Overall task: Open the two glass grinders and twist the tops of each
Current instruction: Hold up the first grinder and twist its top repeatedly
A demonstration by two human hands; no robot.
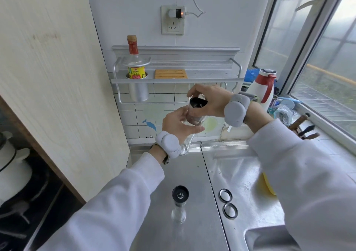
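Observation:
I hold one glass grinder (187,143) up in front of the tiled wall, tilted. My left hand (179,123) wraps its clear glass body. My right hand (209,100) grips its black top (198,102) from above and the right. The second glass grinder (179,204) stands upright on the steel counter near me, black top uncovered, untouched. Two round lids (225,195) (230,210) lie flat on the counter to its right.
A wall rack (177,80) holds a bottle (134,57) and a wooden block (171,73). A white and red thermos (264,88) stands by the window. Sink basin (269,239) at bottom right, a tall wooden board (48,88) on the left, knife handles (302,127) at right.

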